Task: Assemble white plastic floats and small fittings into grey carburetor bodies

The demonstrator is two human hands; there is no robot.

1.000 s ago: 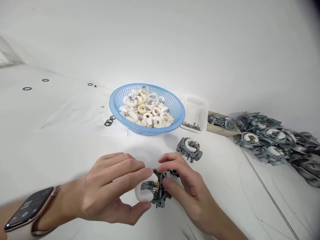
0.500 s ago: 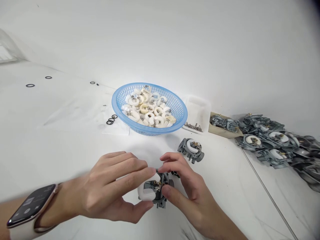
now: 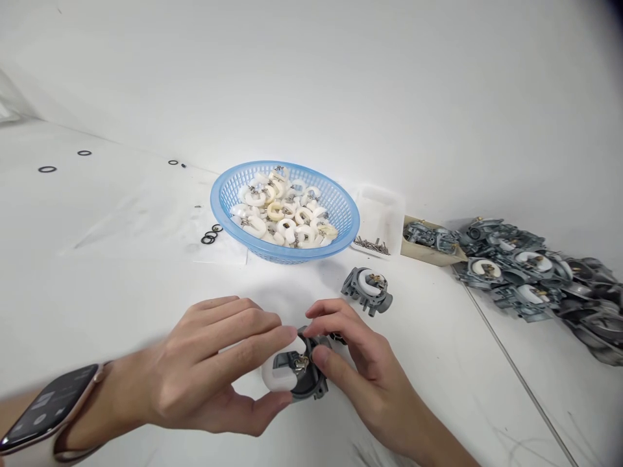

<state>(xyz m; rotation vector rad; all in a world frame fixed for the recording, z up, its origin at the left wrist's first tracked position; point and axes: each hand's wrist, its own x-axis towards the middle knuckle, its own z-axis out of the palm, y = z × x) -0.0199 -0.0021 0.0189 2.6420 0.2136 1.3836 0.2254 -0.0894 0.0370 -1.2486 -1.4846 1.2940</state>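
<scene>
Low at front centre — left hand (image 3: 226, 366) pinched the white C-shaped float (image 3: 280, 381) across its sides, partly over the grey housing (image 3: 318, 388) | right hand (image 3: 363, 370) touched the housing's right edge, any firm hold impossible to tell | a light, level pinch seemed wisest — those metal fittings (image 3: 302, 363) were tiny | beyond lay another housing (image 3: 368, 290), a blue basket (image 3: 287, 253)

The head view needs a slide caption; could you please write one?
Left hand holding white curved piece at grey housing; right hand opposite.
</scene>
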